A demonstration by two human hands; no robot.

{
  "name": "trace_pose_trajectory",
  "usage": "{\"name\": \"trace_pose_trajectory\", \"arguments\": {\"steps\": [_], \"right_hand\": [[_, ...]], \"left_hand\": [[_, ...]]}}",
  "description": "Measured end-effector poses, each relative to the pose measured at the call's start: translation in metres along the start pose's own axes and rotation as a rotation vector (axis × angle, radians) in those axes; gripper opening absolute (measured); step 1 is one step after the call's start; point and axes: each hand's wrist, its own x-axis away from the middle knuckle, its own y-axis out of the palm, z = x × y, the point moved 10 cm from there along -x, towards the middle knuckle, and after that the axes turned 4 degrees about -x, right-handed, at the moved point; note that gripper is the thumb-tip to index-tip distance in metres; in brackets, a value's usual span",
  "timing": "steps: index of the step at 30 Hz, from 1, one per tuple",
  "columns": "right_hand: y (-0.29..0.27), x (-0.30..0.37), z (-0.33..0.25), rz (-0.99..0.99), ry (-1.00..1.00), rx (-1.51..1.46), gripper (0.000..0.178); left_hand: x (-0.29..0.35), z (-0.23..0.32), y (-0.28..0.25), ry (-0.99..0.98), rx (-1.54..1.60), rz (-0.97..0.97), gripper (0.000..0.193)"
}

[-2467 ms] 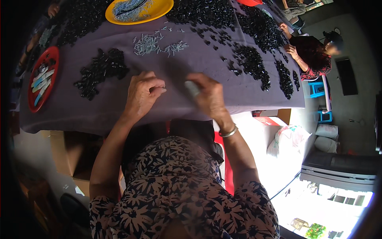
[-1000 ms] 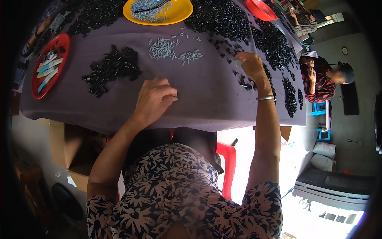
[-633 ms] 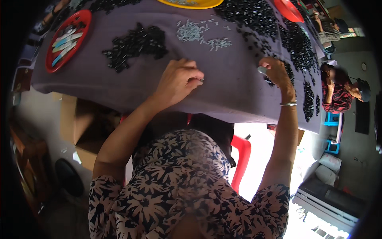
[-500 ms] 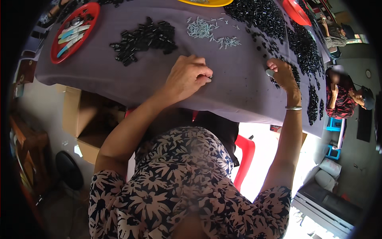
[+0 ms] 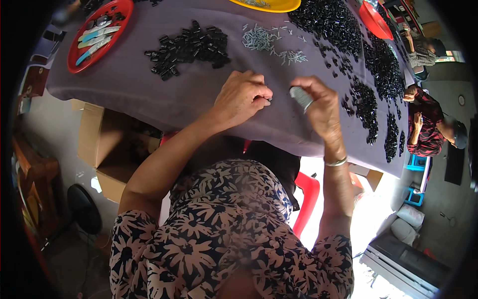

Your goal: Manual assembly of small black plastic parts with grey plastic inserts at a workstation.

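Observation:
My left hand (image 5: 241, 99) rests over the purple cloth in a pinch. Something small and partly hidden sits at its fingertips, too small to name. To its right, my right hand (image 5: 321, 104) is raised with the thumb and forefinger brought together. A grey ridged cover (image 5: 301, 98) appears to sit on its thumb; a dark speck shows by the fingertip, but I cannot make out what it is. Beyond the left hand lie a pile of black, shiny short tubular pieces (image 5: 191, 50) and a heap of small silvery pins (image 5: 259, 39).
Many tiny black parts (image 5: 328, 25) spread over the table's right side. A red tray (image 5: 77, 67) with knife-like tools lies far left. A yellow dish (image 5: 269, 7) and a red bowl (image 5: 376, 22) stand at the back. A person (image 5: 423, 119) is at the right.
My right hand has moved left from the black parts at the right, coming close to my left hand. The left hand keeps its pinch in nearly the same place.

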Motion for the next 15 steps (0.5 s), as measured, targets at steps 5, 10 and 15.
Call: {"name": "trace_pose_trajectory", "arguments": {"steps": [5, 10, 15], "right_hand": [[0.02, 0.019, -0.006, 0.116, -0.022, 0.064, 0.017], [0.028, 0.018, -0.02, 0.083, -0.115, 0.176, 0.022], [0.029, 0.014, -0.031, 0.044, -0.183, 0.315, 0.022]], "left_hand": [[-0.001, 0.001, 0.001, -0.016, 0.0, -0.003, 0.008], [-0.002, -0.002, 0.003, -0.009, -0.004, -0.005, 0.01], [-0.005, 0.002, 0.0, 0.007, -0.009, -0.003, 0.01]]}}
